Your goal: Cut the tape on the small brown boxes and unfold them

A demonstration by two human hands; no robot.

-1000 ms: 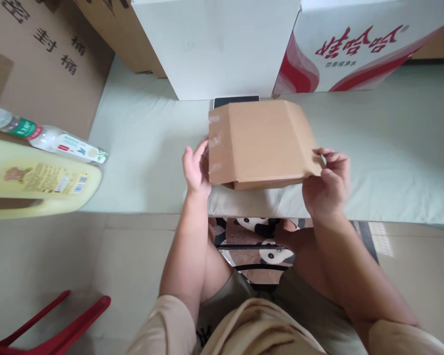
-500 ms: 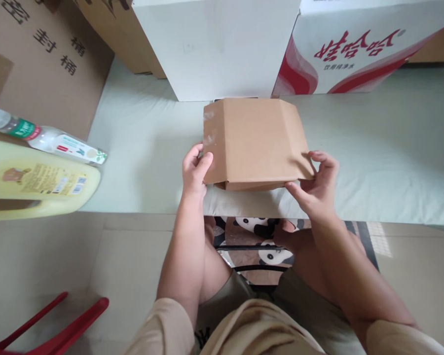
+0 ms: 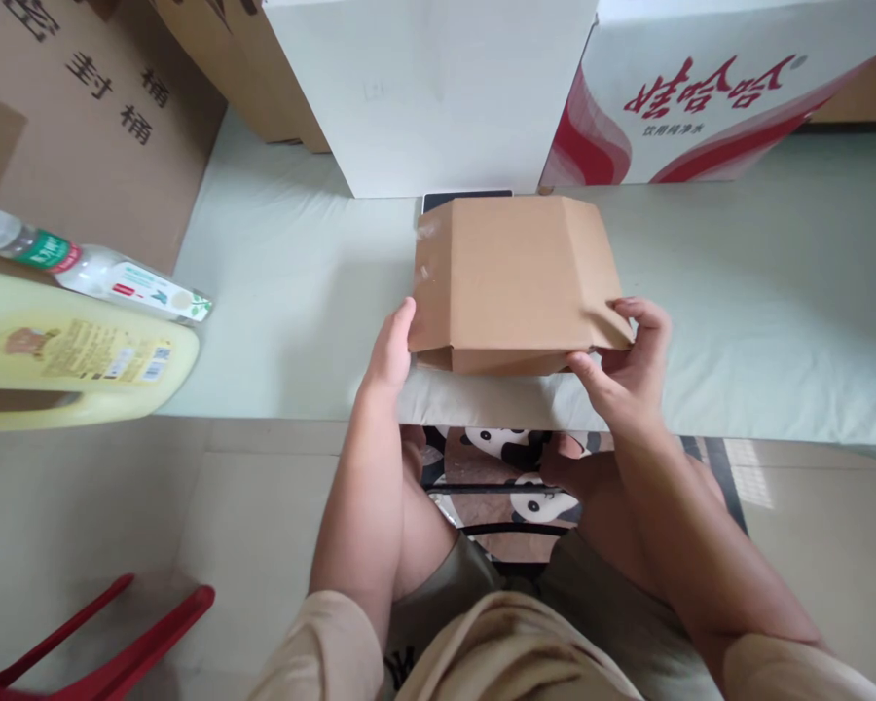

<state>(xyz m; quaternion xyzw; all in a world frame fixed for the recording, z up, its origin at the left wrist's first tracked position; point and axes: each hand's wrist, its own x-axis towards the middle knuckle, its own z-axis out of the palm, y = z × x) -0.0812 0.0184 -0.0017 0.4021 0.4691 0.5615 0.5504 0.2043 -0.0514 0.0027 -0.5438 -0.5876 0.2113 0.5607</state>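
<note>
Left hand [image 3: 391,349], 8 o'clock of cardboard box [image 3: 515,273]: thumb no longer overlies left flap [image 3: 433,282]. Right hand [image 3: 634,368], 4 o'clock: thumb shifts from right flap [image 3: 600,277] to front edge [image 3: 511,360].

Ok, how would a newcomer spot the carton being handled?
On the green cloth, before the white box, a small brown carton is between the left hand and right hand. Unlike the big brown box at left, its top is unprinted and its side flaps splay.

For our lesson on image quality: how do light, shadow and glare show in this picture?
Head view: soft, uneven light; a broad, soft shadow on the pale green cloth left of the brown carton; a bright glare patch on the floor at right.
</note>
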